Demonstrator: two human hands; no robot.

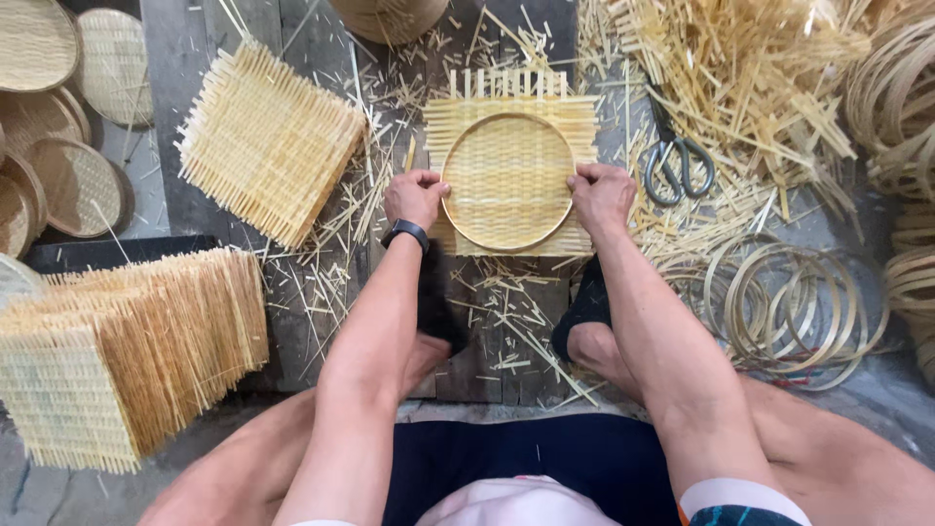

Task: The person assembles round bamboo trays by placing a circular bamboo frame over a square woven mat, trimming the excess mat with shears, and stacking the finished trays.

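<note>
**Both hands press a hoop onto a woven bamboo mat**

At the far left, round woven trays [73,180] lie overlapping on the floor. Below them a thick stack of square woven mats [127,356] stands on edge, its loose strip ends bristling outward. Above and to the right of that stack, a second pile of square mats [268,141] lies flat and turned at an angle on the dark wooden boards [185,68], with short bamboo offcuts scattered all around.

The left hand [416,198], a black watch [406,232] on its wrist, is clenched on the left edge of a round bamboo hoop [458,219], fingers curled down over the rim. The hoop lies flat on a single square woven mat [579,117], centred on the boards just ahead of the person's feet, and the mat's loose ends stick out past the ring on every side. The right hand [602,195] grips the hoop's right edge in the same way, knuckles up.

Just right of that hand, a pair of scissors [677,161] with grey handles rests on a heap of cut bamboo strips [750,78]. Lower right, a loose bunch of empty hoops [794,307] lies on the floor, and more coiled hoops [901,97] pile up at the right edge.
</note>
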